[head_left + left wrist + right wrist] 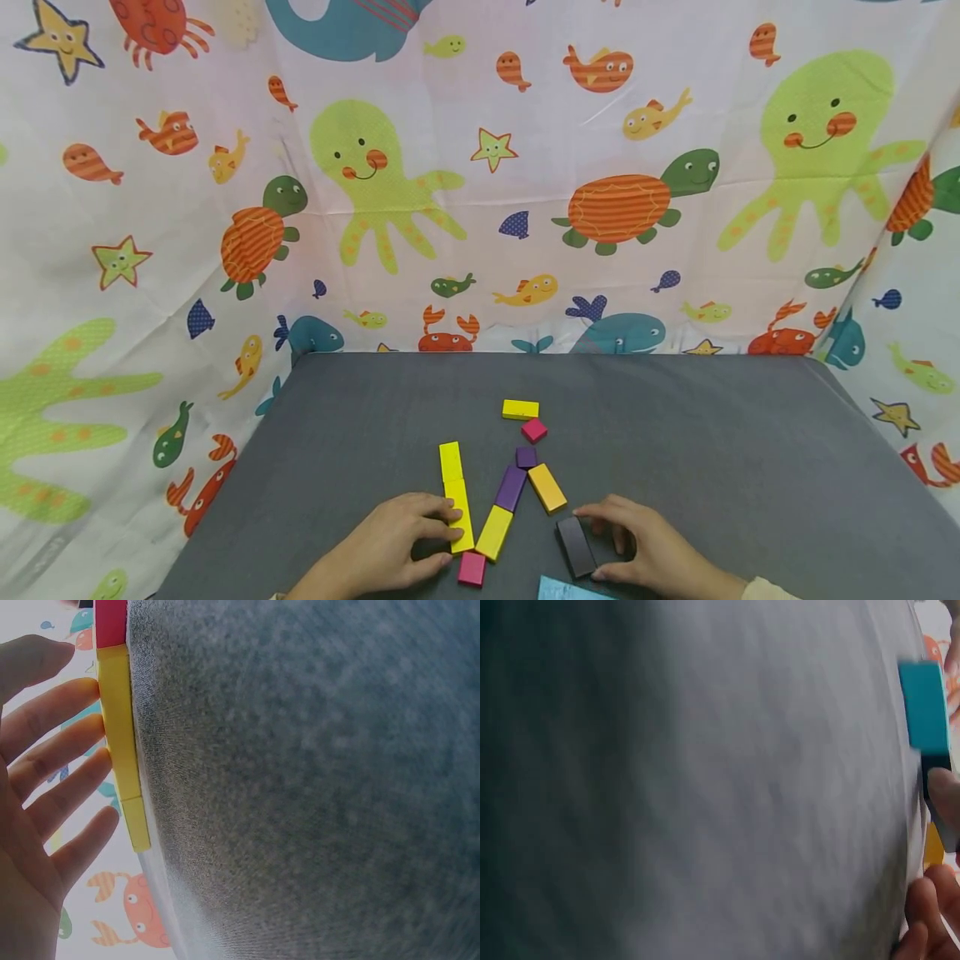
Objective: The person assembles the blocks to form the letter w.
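My left hand (397, 537) rests its fingertips against the left side of a long yellow block (457, 493), its fingers fairly straight in the left wrist view. A shorter yellow block (450, 461) continues that line at the far end, and a pink block (472, 570) sits at the near end. Between thumb and index finger, my right hand (645, 542) pinches a black block (576, 547) by its ends, on or close to the grey table. A light blue block (566, 590), partly cut off by the frame, lies just nearer than the black one.
From the pink block, a slanting row runs away through a yellow block (494, 534), a purple block (511, 488) and a small purple block (527, 457). An orange block (547, 487) angles off beside it. Farther back lie a red block (534, 430) and a yellow block (521, 409).
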Demonstrator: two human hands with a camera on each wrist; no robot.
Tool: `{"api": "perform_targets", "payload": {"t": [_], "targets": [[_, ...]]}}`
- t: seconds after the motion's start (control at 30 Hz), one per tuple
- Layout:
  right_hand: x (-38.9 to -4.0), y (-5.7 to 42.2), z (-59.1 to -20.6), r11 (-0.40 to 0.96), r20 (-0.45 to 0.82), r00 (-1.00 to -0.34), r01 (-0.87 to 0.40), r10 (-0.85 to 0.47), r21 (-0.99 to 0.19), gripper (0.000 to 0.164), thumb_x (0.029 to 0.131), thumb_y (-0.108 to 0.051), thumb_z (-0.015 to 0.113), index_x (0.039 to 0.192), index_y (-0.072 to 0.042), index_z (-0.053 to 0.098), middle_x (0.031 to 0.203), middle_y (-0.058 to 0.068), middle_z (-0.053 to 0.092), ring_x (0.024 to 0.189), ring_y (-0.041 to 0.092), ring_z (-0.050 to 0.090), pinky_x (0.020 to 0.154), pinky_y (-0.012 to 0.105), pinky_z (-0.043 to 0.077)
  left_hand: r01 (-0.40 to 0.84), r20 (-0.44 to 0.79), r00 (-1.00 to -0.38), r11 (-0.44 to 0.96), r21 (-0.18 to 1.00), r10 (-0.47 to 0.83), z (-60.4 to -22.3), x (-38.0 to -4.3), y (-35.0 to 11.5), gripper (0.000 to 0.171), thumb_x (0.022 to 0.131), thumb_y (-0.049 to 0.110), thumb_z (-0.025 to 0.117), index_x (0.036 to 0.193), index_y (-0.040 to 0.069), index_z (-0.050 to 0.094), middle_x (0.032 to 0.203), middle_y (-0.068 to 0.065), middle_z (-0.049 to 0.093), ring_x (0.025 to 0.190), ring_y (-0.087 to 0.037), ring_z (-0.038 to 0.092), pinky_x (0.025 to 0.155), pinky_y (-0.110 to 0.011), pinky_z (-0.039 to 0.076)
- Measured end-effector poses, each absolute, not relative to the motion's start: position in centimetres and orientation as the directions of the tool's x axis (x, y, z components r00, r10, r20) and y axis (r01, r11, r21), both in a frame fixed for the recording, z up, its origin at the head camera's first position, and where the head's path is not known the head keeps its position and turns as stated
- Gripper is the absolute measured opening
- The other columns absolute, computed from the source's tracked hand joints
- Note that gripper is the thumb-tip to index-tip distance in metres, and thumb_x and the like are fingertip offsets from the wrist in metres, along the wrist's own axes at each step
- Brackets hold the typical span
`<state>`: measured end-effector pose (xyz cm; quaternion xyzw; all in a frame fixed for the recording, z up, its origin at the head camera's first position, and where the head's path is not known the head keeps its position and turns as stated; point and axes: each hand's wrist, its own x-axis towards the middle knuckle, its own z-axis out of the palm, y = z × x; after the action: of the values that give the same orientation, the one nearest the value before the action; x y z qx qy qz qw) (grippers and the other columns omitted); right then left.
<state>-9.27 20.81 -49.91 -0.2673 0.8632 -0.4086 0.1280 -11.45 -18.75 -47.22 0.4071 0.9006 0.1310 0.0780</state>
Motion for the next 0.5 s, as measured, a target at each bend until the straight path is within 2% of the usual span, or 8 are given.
{"api": "perform_targets", "payload": {"t": [0.13,0.5], "targets": [[-10.3,21.0,-49.7,0.536,-0.032,-0.808,-0.360,-0.588,-0.764,0.061,0.079,-0.043,0.080,0.134,-0.028,0.058,0.101,-0.008,0.058,0.071,-0.001,0.053,0.059,0.017,0.049,0.717,-0.030,-0.653,0.630,0.297,0.757,-47.3,-11.5,-18.8,0.030,0.095,0.050,0.059,0.121,0.039,0.068,0.130,0.016,0.063,0.119,-0.008,0.059,0.100,-0.040,0.054],[-11.8,21.3,-49.7,0.500,-0.032,-0.770,-0.382,-0.638,-0.777,0.061,0.080,-0.042,0.079,0.135,-0.026,0.058,0.102,-0.005,0.060,0.065,-0.001,0.054,0.056,0.018,0.051,0.717,-0.030,-0.655,0.633,0.290,0.755,-47.1,-11.4,-18.8,0.030,0.095,0.050,0.058,0.121,0.039,0.068,0.129,0.016,0.063,0.119,-0.008,0.059,0.100,-0.040,0.054]]}}
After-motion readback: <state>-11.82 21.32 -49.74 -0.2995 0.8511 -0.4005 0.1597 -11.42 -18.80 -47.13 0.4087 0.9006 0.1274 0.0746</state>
